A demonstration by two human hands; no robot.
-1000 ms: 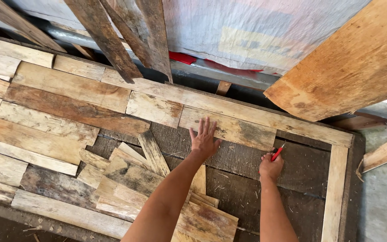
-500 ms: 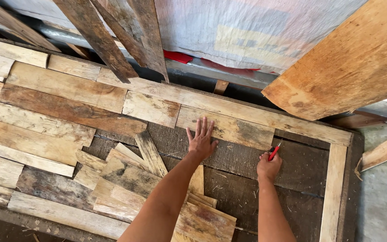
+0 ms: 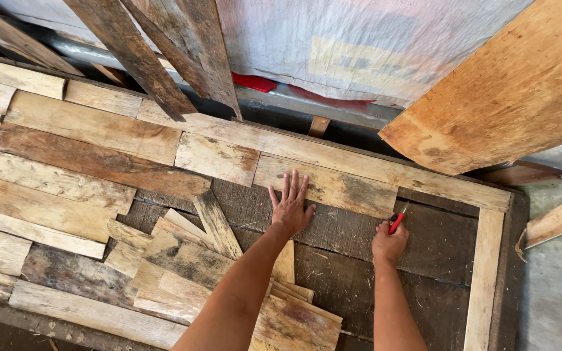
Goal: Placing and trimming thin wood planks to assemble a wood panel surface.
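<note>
— Against the pale frame board (image 3: pixel 333 155) that runs along the far edge of the worktop (image 3: pixel 359 273), what are the hands doing?

— Just below that frame board, the left hand (image 3: pixel 291 209) lies flat with its fingers spread wide, holding nothing. The fingertips rest on the short plank (image 3: pixel 339 187) set tight under the frame board, while the palm sits on the dark base panel.

— And the other one?

— The right hand (image 3: pixel 388 244) is to the right of the left one, a little further down from the frame board, and is closed around a red pencil (image 3: pixel 396 222). The pencil's tip points up towards the frame board, just beside the right end of that short plank, over the dark panel. Whether the tip touches the wood, I cannot tell.

— What lies to the left of them?

— Under the frame board, further left, mixed planks (image 3: pixel 92 162) in light and brown tones are fitted side by side in rows. Nearer the left forearm, below those rows, loose offcuts (image 3: pixel 190 253) lie stacked at odd angles.

— Anything beyond the frame board?

— Behind it, weathered slats (image 3: pixel 157 58) lean against a pale plastic sheet (image 3: pixel 359 45), and a large plywood sheet (image 3: pixel 508 91) tilts in above the frame board's right end. A pale upright board (image 3: pixel 486 273) meets that same end and runs down the right side.
</note>
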